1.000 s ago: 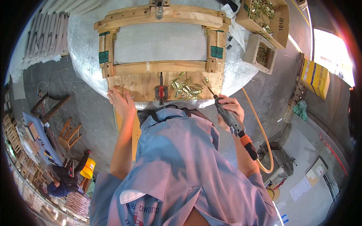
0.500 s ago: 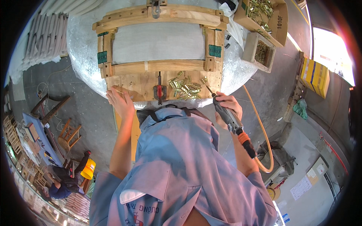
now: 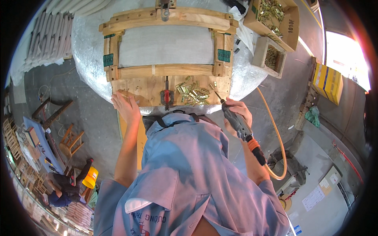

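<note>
My left hand (image 3: pixel 126 107) lies with fingers stretched out on the left front corner of a wooden board (image 3: pixel 146 84). In my right hand (image 3: pixel 243 112) is a grey air screwdriver (image 3: pixel 237 122) with an orange hose. Its bit points at the board's right front edge, near a pile of brass-coloured metal fittings (image 3: pixel 193 93). A couple of fittings lie apart from the pile, close to the bit. Between my hands sits a toggle clamp with a red handle (image 3: pixel 166 96). Behind it, a wooden frame (image 3: pixel 134 71) rests on the board around a pale panel (image 3: pixel 165 46).
At the far right stand a cardboard box (image 3: pixel 289 23) of metal fittings and a smaller bin (image 3: pixel 258 55) of small screws. Another clamp (image 3: pixel 165 11) is at the far rail. The orange hose (image 3: pixel 282 149) loops on the right. A person (image 3: pixel 59 196) is at far lower left.
The board and frame appear shifted very slightly in the picture. Both hands and the screwdriver stay almost where they were.
</note>
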### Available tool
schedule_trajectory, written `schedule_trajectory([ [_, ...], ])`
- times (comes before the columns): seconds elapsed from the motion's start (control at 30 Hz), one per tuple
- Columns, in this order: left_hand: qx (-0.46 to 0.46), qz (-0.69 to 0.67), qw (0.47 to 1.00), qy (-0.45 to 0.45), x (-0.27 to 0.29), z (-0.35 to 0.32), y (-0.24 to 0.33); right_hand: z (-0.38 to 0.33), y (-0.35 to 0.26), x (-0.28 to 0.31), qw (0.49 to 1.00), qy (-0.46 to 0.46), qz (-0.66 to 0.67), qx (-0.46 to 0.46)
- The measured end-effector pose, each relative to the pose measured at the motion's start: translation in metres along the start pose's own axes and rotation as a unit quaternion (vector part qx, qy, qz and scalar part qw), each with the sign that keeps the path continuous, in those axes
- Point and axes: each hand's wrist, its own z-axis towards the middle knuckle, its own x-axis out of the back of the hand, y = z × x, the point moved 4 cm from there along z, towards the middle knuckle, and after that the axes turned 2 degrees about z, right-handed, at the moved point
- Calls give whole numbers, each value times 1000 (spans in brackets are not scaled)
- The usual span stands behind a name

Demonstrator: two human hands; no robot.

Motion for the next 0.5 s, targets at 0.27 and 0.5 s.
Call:
schedule_trajectory([
  [0.27,7,0,1000,-14,2,1,2,-13,-3,-5,999,49,17,-5],
  [0.5,10,7,1000,-19,4,0,5,-28,1,-2,991,126,3,-45],
])
